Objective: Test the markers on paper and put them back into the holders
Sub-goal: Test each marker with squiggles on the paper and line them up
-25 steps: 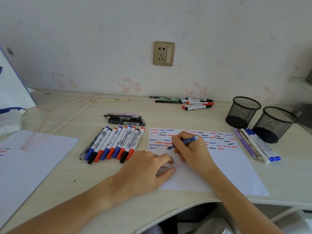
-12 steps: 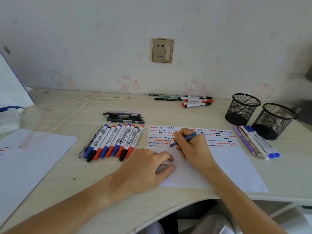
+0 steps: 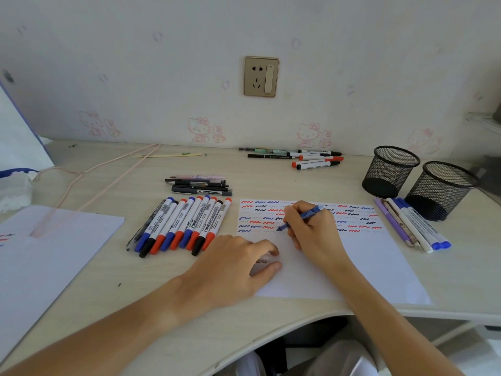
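Observation:
A white sheet of paper (image 3: 374, 264) lies on the desk, its top rows filled with red, blue and black squiggles. My right hand (image 3: 311, 232) grips a blue pen (image 3: 303, 217) with its tip down on the paper near the left end of the lowest row. My left hand (image 3: 238, 267) rests at the paper's left edge, fingers curled round a small cap-like object that is mostly hidden. Two black mesh holders (image 3: 390, 172) (image 3: 442, 189) stand at the right, nothing showing above their rims.
A row of whiteboard markers (image 3: 184, 226) lies left of the paper, dark pens (image 3: 200, 185) behind them. More markers (image 3: 311, 158) lie by the wall, several pens (image 3: 412, 226) in front of the holders. A second sheet (image 3: 48, 253) covers the left of the desk.
My right hand has carried the pen tip a little to the right along the lowest row. My left hand has stayed in place.

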